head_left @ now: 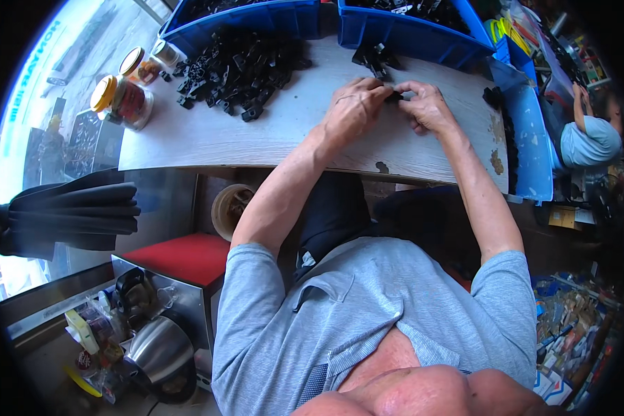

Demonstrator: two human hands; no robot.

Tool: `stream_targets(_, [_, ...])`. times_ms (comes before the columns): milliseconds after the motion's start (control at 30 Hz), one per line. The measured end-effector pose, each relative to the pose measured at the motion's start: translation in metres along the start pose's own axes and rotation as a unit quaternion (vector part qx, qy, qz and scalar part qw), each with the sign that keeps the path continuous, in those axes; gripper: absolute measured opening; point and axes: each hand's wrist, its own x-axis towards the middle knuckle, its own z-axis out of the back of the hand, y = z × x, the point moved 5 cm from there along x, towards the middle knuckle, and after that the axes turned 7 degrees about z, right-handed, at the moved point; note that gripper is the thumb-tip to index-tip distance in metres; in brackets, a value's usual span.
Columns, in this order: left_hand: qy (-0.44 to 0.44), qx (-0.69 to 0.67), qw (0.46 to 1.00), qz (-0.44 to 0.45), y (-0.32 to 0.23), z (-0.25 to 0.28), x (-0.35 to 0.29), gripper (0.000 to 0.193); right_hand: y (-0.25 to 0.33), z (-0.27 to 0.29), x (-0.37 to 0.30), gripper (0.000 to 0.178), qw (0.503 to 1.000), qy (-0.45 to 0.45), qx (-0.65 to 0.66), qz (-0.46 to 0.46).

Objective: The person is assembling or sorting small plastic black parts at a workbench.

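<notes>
Black parts (pixel 246 73) heaped at eleven o'clock, and here at one, the left hand (pixel 356 109) pinches a small black piece (pixel 394 97), the right hand's (pixel 428 108) fingertips closed in too! Looks like fiddly two-handed work; next probably wants steady pressure.

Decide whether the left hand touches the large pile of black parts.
Apart: the head view shows bare white tabletop between the left hand and the large pile of black parts.
</notes>
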Motion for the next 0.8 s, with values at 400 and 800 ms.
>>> stream_targets(400, [0.017,-0.027,0.999,0.011,0.007,-0.005,0.005,0.042,-0.007,0.003,0.004,0.038,0.998,-0.024,-0.054,0.035])
stream_targets(800, [0.037,0.036,0.998,-0.023,-0.001,-0.016,0.006,0.046,-0.005,0.001,0.003,0.032,0.998,-0.018,-0.048,0.035])
